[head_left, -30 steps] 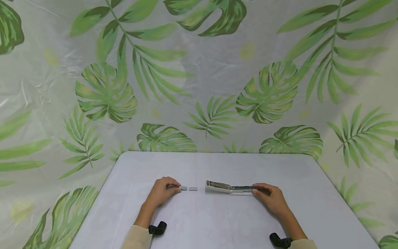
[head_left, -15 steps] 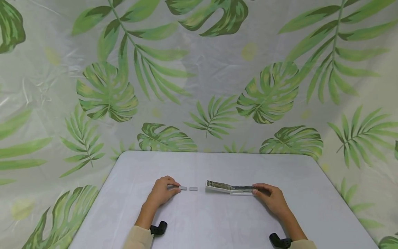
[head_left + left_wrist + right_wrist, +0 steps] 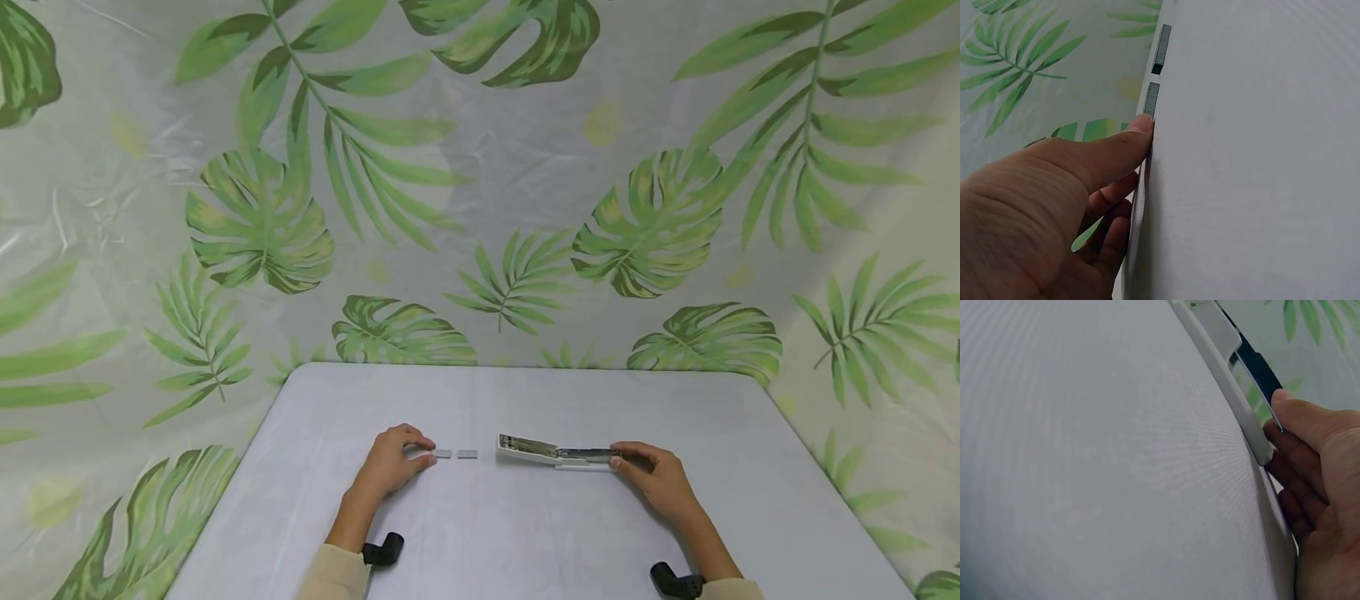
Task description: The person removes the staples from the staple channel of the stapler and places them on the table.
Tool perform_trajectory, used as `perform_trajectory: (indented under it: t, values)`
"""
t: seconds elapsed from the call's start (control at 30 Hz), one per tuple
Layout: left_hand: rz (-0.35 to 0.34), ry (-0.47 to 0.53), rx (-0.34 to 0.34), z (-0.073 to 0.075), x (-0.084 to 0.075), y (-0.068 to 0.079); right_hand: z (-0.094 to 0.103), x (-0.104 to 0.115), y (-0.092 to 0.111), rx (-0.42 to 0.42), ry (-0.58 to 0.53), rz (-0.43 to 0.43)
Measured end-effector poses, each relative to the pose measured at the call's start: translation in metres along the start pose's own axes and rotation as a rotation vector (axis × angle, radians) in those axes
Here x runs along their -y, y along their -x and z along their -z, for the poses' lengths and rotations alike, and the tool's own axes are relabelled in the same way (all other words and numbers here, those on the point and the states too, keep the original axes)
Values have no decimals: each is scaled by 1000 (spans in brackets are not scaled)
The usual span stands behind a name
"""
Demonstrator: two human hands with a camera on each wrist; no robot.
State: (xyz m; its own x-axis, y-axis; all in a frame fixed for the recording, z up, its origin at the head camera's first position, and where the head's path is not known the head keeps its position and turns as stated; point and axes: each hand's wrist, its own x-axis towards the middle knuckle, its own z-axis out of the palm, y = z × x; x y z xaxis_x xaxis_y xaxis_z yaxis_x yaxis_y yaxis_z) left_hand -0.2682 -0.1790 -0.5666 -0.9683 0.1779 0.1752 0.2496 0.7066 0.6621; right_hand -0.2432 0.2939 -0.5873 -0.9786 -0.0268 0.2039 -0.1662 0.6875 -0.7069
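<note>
On the white table lie two short grey strips of staples, end to end with a small gap. My left hand pinches the outer end of the left staple strip between thumb and forefinger; in the left wrist view the thumb covers that end. The other staple strip lies untouched just to its right. A white stapler is opened out flat, its lid swung to the left and its metal inside showing. At its right end, my right hand holds the dark metal magazine with the thumb on top.
The white cloth-covered table has its far edge against a leaf-patterned curtain. A black wrist camera sits on the left wrist, and another black camera on the right.
The left staple strip has turned slightly and now lies more in line with the other one. The right hand and the stapler have stayed as they were.
</note>
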Motion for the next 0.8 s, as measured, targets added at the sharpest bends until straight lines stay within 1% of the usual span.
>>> perform_trajectory:
  t: [0.2,0.3,0.37,0.5,0.63,0.7,0.8]
  values:
    - [-23,5,-1,0,2,0,-1,1,-4,10,-12,1]
    - [-24,-5,8,0,4,1,-3,1,-6,47,-28,5]
    - [-19,-11,21,0,4,2,-4,0,-6,66,-34,7]
    - [3,-45,66,0,1,9,-2,0,-2,87,-17,43]
    - [3,-89,129,1,-5,16,8,3,9,99,0,66]
    - [0,-97,140,3,-8,19,14,6,13,106,10,80]
    - [14,-98,129,8,-13,22,24,11,17,110,40,93]
